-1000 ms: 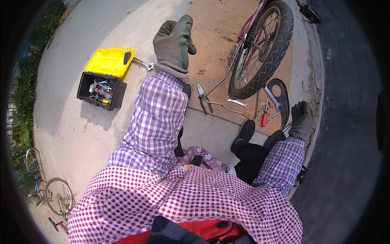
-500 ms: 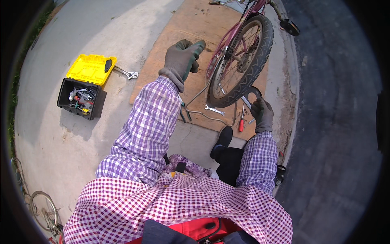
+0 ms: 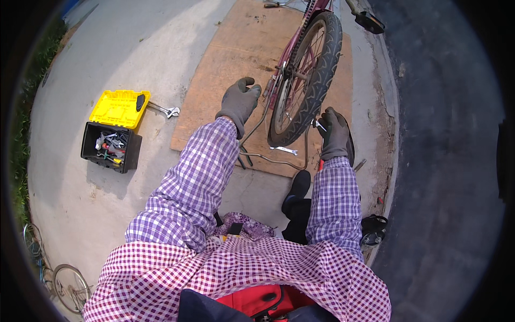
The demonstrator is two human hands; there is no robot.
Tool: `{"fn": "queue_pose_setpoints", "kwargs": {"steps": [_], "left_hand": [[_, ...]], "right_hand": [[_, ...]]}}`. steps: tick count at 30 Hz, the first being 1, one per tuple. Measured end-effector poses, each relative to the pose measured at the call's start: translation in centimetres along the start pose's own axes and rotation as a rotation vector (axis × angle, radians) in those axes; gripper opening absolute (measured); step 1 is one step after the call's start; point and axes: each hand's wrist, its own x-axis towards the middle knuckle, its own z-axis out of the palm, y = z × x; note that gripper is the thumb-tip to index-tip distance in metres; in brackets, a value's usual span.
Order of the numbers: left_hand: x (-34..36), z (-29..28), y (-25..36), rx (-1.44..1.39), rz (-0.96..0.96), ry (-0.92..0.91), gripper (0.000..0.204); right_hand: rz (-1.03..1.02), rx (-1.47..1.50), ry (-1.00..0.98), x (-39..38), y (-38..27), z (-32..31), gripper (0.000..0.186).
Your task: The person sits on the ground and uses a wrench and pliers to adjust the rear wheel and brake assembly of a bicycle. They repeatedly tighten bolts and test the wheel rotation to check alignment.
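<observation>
My gloved left hand (image 3: 240, 101) is bent with thumb and fingers apart, left of the pink bicycle frame and its rear wheel (image 3: 330, 59). My gloved right hand (image 3: 335, 134) is closed on a silver tool (image 3: 321, 125), apparently a wrench, at the tire's right side. Below the tire an open-ended wrench (image 3: 284, 150) lies near a bent grey tube (image 3: 268, 158) on the plywood board (image 3: 214, 64). The red screwdriver (image 3: 321, 165) is mostly hidden by my right forearm, and dark-handled pliers (image 3: 245, 160) are partly hidden by my left arm.
A black toolbox (image 3: 91, 147) with yellow lid (image 3: 115, 107) stands on the concrete at left, an adjustable wrench (image 3: 170, 111) beside it. Another bicycle (image 3: 70, 287) is at lower left. A pedal (image 3: 370, 22) sticks out top right. Dark asphalt (image 3: 434, 161) borders the right.
My right hand has moved up and leftward to the wheel with the tool. My left hand has lowered beside the frame, its fingers loosening. The view has shifted.
</observation>
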Motion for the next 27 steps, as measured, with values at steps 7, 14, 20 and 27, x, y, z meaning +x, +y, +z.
{"fn": "queue_pose_setpoints", "kwargs": {"steps": [7,14,20,27], "left_hand": [[0.1,1.5,-0.3,0.358,0.305,0.048,0.076],[1.2,2.3,0.6,0.414,0.281,0.01,0.086],[4.0,1.9,-1.5,0.324,0.194,-0.065,0.056],[4.4,-0.4,-4.2,0.346,0.257,-0.149,0.04]], "right_hand": [[-0.048,-0.175,-0.059,-2.0,-2.9,1.6,0.044],[-0.196,-0.519,-0.044,-5.5,-5.4,2.5,0.062],[-0.304,-0.611,-0.01,-6.5,-5.7,3.3,0.061],[-0.395,-0.676,0.004,-7.7,-6.2,3.2,0.062]]}}
